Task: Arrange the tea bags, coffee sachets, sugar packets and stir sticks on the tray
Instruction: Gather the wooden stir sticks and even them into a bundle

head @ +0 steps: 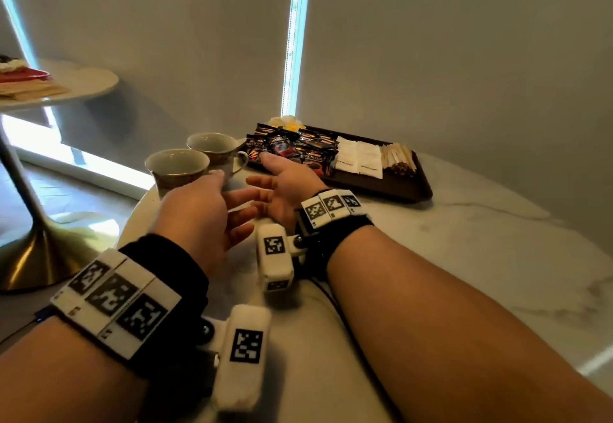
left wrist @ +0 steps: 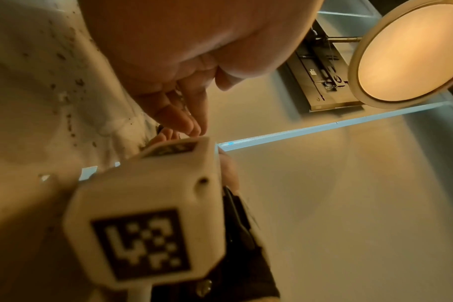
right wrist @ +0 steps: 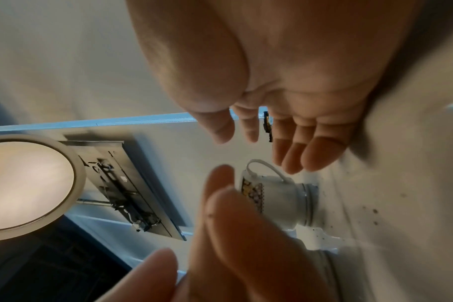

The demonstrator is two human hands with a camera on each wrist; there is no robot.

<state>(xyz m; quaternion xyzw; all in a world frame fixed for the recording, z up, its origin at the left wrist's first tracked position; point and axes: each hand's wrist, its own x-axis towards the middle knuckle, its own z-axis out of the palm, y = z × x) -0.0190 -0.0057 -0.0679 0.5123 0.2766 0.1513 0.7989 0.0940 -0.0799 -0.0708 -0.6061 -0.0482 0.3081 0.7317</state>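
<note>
A round marble table (head: 447, 240) is seen from above, with a dark rectangular tray (head: 398, 187) lying toward its far side, long axis running left to right. On the tray, dark coffee sachets (head: 292, 148) are heaped at the left end, white paper packets (head: 360, 157) are laid in the middle, and stir sticks (head: 398, 157) are bundled at the right end. Whether the white packets are tea bags or sugar cannot be told. Two empty cups (head: 185, 163) are placed just left of the tray.

Both hands are held over the table in front of the tray, palms turned toward each other, and nothing is gripped in either. The right hand (head: 285, 187) is spread loosely, its fingertips just beside the near edge of the sachet heap. The left hand (head: 199, 210) is held with relaxed, straight fingers, close to the nearer cup and apart from the tray.

The tray lies ahead and slightly right of the hands, so the right hand is judged the nearer one for any straightening of the untidy sachet heap, which appears to be what is left.
</note>
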